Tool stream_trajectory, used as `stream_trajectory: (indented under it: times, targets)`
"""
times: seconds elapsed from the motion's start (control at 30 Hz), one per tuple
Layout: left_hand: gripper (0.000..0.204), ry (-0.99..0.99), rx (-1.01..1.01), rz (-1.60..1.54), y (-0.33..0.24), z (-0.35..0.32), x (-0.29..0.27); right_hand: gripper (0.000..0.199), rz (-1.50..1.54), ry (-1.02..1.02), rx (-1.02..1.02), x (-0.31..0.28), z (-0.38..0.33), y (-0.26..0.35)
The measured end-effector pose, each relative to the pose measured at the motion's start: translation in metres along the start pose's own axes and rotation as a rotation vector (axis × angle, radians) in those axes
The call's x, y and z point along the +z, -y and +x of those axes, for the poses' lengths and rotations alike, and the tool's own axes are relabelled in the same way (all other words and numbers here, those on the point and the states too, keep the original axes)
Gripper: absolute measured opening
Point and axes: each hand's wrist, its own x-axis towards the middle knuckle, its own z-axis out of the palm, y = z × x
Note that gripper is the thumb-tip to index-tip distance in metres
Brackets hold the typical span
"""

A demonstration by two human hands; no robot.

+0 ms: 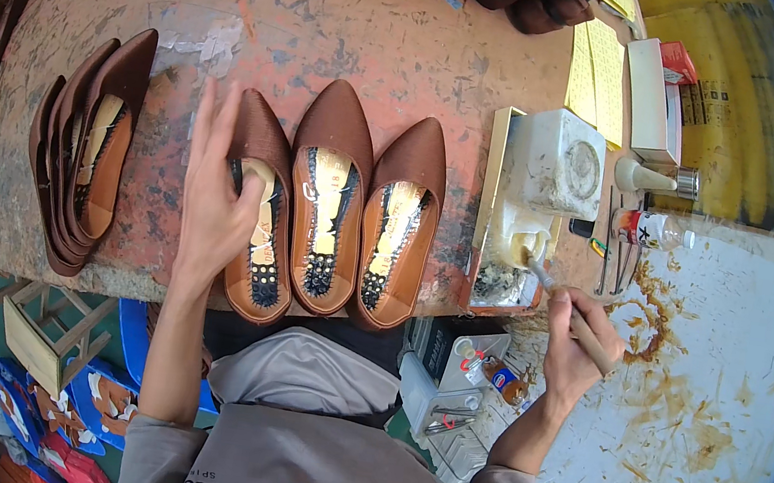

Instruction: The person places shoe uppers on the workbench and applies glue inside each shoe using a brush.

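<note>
**Loading the brush while the leftmost pump is steadied**

Left hand: open, fingers spread and pointing away from the body, palm resting on the leftmost brown pump of three lined up sole-side-in at the near edge of the surface. Not gripping; pressing flat only. Middle pump just right of that hand, third pump beyond it, all three touching or nearly touching side by side.

Right hand: closed around the handle of a brush, bristle end reaching up and left of the hand into the opening of a white glue container. Container stands in a shallow tray right of the third pump.

Stack of further brown uppers well left of the left hand, leaning on one another.

Judgement on doing this step well:
- Take a modest load; wipe excess on the container lip, since the stained white sheet below the right hand suggests drips are common.
- Keep bristles off the satin-like outer fabric; aim only for the yellow insole and black lasting margin.
- Hold the pump firmly near the heel so the toe does not pivot against its neighbour.
- Carry the loaded brush low and short across the third and middle pumps.

Small bottle and nozzle beyond the right hand, untouched.
</note>
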Motion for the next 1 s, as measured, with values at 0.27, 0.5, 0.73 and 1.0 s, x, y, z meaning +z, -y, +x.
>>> stream_trajectory:
  times: [0.27, 0.5, 0.73, 1.0]
  targets:
    - [0.111, 0.185, -0.024, -0.206, -0.003, -0.075, -0.028, 0.007, -0.032, 0.051, -0.089, -0.003, -0.005, 0.01]
    - [0.143, 0.308, 0.007, -0.185, -0.011, -0.115, -0.052, 0.015, -0.146, 0.167, 0.149, -0.006, 0.011, 0.007]
    - [0.13, 0.28, 0.044, -0.343, -0.002, -0.121, -0.042, 0.012, 0.606, 0.073, 0.146, -0.016, 0.018, 0.068]
    - [0.139, 0.214, -0.058, -0.363, 0.006, -0.129, -0.04, 0.015, 0.448, 0.65, -0.476, 0.114, 0.019, 0.197]
